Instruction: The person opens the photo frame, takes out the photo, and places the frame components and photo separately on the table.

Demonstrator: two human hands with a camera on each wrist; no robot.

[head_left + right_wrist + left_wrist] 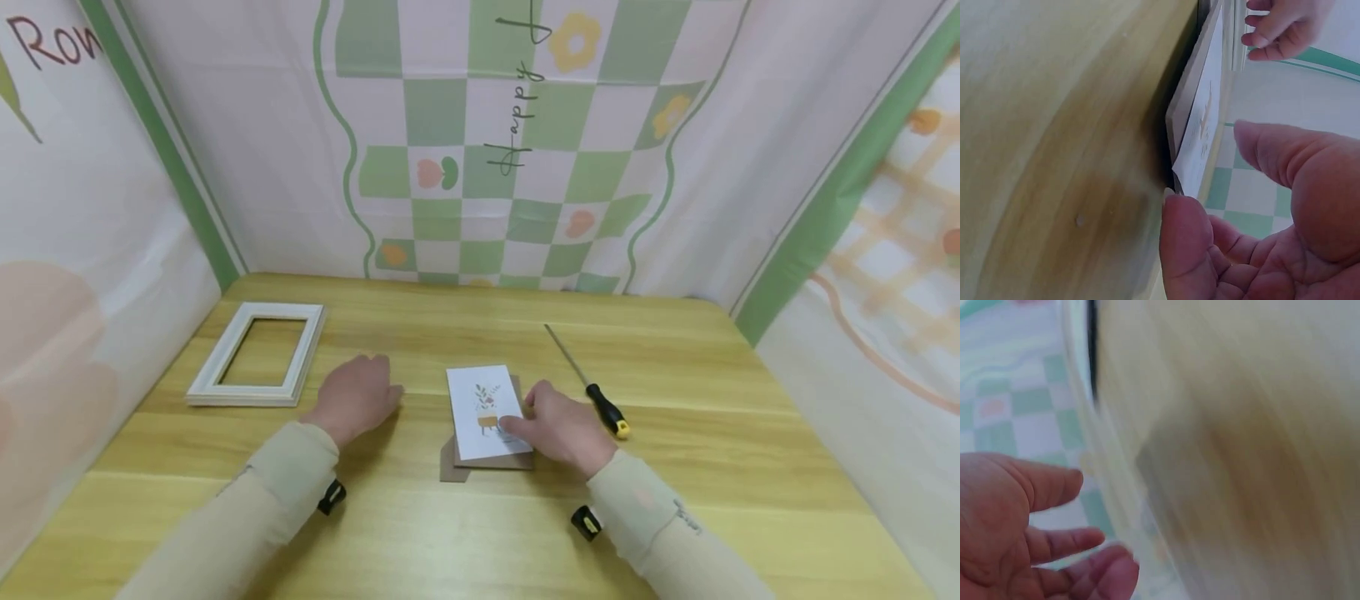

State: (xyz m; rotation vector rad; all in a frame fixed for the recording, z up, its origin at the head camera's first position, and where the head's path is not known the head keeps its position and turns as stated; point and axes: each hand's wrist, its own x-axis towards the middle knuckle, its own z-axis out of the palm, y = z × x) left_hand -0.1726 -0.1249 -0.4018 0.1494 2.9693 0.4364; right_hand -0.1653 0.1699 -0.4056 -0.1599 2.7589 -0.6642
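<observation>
A white card (467, 417) printed with a potted plant lies on a brown backing board (495, 462), whose flap shows at the lower left. My right hand (566, 427) is at the card's right edge, its thumb over the printed side. In the right wrist view, a fingertip of that hand (1260, 250) is beside the card's corner (1194, 156), and the thumb stands apart from the card. My left hand (356, 398) holds nothing, over the table between the card and a white picture frame (247, 395); its fingers are loosely bent in the left wrist view.
A screwdriver (606, 410) with a black and yellow handle lies right of my right hand, its shaft pointing away. The wooden table (390, 533) meets patterned cloth (435, 112) at the back and sides. Much of the left wrist view is blurred.
</observation>
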